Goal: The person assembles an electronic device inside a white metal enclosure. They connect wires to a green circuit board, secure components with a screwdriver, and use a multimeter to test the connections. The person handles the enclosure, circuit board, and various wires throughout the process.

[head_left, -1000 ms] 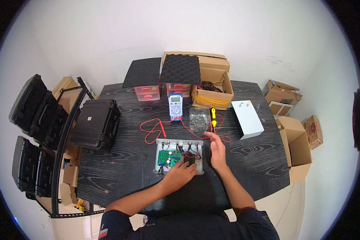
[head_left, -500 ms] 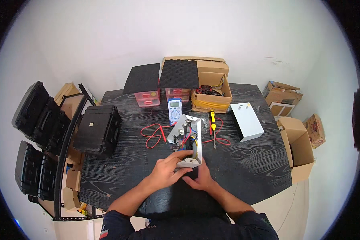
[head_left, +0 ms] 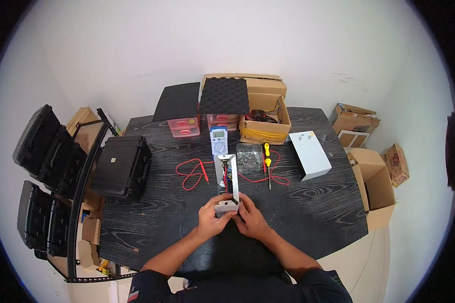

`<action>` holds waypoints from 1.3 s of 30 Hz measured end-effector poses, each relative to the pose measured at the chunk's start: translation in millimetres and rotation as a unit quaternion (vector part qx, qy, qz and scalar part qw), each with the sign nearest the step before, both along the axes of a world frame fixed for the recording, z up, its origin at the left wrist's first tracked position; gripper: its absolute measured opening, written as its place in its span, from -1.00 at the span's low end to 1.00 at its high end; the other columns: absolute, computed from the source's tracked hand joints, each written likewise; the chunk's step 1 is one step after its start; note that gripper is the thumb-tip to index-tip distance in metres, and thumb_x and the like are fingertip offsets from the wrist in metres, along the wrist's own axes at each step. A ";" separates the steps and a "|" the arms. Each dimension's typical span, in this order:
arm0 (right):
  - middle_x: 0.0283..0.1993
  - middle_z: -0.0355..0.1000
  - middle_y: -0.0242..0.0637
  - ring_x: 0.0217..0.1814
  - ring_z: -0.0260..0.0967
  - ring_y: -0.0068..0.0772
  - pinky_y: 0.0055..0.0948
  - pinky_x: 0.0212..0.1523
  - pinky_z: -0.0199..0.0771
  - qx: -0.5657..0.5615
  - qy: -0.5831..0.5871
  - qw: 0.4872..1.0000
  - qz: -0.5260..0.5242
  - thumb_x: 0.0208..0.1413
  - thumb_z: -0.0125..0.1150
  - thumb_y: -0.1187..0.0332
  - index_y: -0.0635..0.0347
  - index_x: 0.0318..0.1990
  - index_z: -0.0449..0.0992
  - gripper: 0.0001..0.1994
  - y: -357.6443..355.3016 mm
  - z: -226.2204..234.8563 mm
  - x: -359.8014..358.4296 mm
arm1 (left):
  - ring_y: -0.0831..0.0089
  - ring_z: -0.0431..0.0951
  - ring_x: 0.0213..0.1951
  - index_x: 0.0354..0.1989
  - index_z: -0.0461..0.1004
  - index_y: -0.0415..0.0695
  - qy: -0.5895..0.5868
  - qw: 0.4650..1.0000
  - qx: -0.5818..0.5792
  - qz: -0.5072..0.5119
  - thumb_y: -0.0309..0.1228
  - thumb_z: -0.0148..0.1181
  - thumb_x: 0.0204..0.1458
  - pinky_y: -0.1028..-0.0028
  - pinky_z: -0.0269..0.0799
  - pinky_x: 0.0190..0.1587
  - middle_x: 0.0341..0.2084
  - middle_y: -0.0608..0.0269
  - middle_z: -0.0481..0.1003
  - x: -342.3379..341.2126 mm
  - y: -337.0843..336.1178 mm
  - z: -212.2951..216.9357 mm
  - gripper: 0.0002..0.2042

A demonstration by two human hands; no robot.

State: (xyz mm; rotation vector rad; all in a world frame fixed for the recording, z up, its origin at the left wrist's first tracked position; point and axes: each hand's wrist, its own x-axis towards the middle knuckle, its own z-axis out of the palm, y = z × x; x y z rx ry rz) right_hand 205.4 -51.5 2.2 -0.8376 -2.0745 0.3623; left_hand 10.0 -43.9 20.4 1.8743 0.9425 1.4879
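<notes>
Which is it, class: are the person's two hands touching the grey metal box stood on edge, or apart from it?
Touching. The head view shows the left hand and right hand wrapped around the near end of the grey metal box.

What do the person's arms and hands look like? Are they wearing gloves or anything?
No gloves. The left hand and the right hand are both bare, with no watch or ring that shows. The forearms are bare too. Dark short sleeves cover the upper arms near the bottom edge, and the left one seems to have a small red and white patch.

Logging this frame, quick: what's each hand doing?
Left hand: closed on the grey metal electrical box.
Right hand: closed on the same box.
</notes>
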 end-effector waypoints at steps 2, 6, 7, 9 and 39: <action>0.48 0.15 0.34 0.36 0.40 0.37 -0.06 0.21 0.61 -0.006 0.001 1.000 0.000 0.15 0.32 0.58 0.47 0.37 0.22 -0.36 -0.9 0.1 -0.7 | 0.37 0.69 -0.03 0.09 0.57 -0.33 -0.009 1.000 -0.001 0.005 -0.39 0.55 0.08 0.40 0.61 0.00 0.00 0.05 0.64 -0.5 -0.2 -7.3 -0.55; 0.45 0.21 0.29 0.35 0.41 0.33 -0.03 0.22 0.59 0.000 0.005 1.000 0.001 0.15 0.36 0.54 0.44 0.37 0.24 -0.35 -0.6 -3.6 1.3 | 0.35 0.70 -0.05 0.05 0.58 -0.35 0.005 0.999 0.026 0.019 -0.33 0.58 0.05 0.38 0.62 0.00 0.00 0.02 0.64 -0.7 0.1 -8.2 -0.53; 0.44 0.22 0.28 0.35 0.40 0.32 -0.02 0.23 0.58 0.005 0.005 1.000 -0.002 0.14 0.37 0.53 0.43 0.37 0.24 -0.35 -0.5 -2.8 1.7 | 0.33 0.70 -0.04 0.01 0.59 -0.34 0.006 0.999 0.026 0.019 -0.31 0.59 0.04 0.38 0.61 0.01 -0.01 0.00 0.64 -0.9 -0.9 -4.7 -0.54; 0.43 0.24 0.24 0.36 0.39 0.30 -0.01 0.26 0.56 0.017 0.006 1.000 -0.005 0.13 0.40 0.51 0.41 0.36 0.26 -0.34 0.2 -2.2 1.9 | 0.31 0.67 -0.01 -0.03 0.58 -0.32 -0.014 0.999 0.045 0.005 -0.26 0.61 0.02 0.36 0.60 0.04 0.01 -0.04 0.61 -2.5 3.0 -0.6 -0.53; 0.20 0.54 0.00 0.26 0.51 0.06 -0.09 0.31 0.49 -0.021 0.055 0.997 -0.046 0.09 0.39 0.43 0.25 0.24 0.52 -0.49 43.2 42.8 32.9 | -0.13 0.25 0.49 0.22 0.61 -0.20 0.053 0.996 0.012 -0.075 -0.30 0.24 0.32 0.17 0.26 0.41 0.54 -0.33 0.06 -8.4 13.2 66.8 -0.63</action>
